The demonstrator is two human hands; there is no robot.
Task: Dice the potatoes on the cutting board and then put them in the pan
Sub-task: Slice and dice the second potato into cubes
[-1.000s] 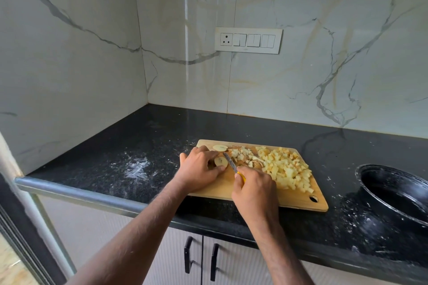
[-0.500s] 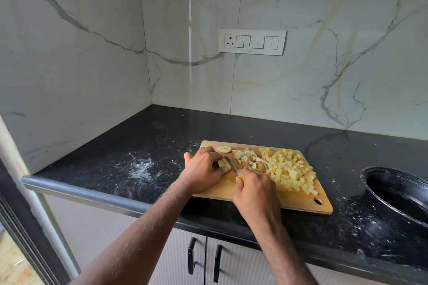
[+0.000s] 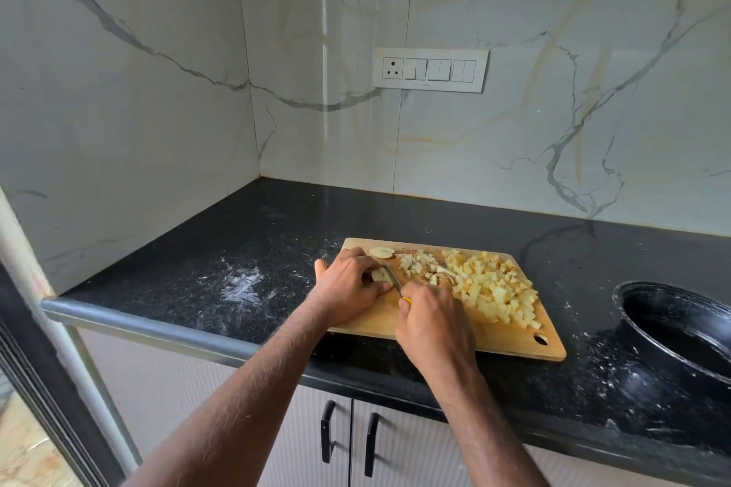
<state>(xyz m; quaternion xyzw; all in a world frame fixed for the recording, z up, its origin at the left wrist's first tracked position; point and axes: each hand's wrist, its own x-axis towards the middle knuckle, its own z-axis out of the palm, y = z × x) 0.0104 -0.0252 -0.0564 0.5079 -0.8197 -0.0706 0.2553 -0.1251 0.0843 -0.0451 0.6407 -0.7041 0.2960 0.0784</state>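
Little has shifted: left hand (image 3: 348,283) still pins a potato piece (image 3: 380,275) on the cutting board (image 3: 372,322); right hand (image 3: 433,322) grips the knife (image 3: 392,279). Dicing continues; the pan (image 3: 672,332) waits right.

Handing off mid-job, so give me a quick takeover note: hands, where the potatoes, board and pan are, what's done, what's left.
Left hand pins a potato piece on the cutting board.
Right hand grips the knife, blade on that piece.
Diced potato pile covers the board's right half; one slice lies at the far edge.
Pan sits right of the board, no potato visible inside.
Left: finish dicing, then move everything into the pan.
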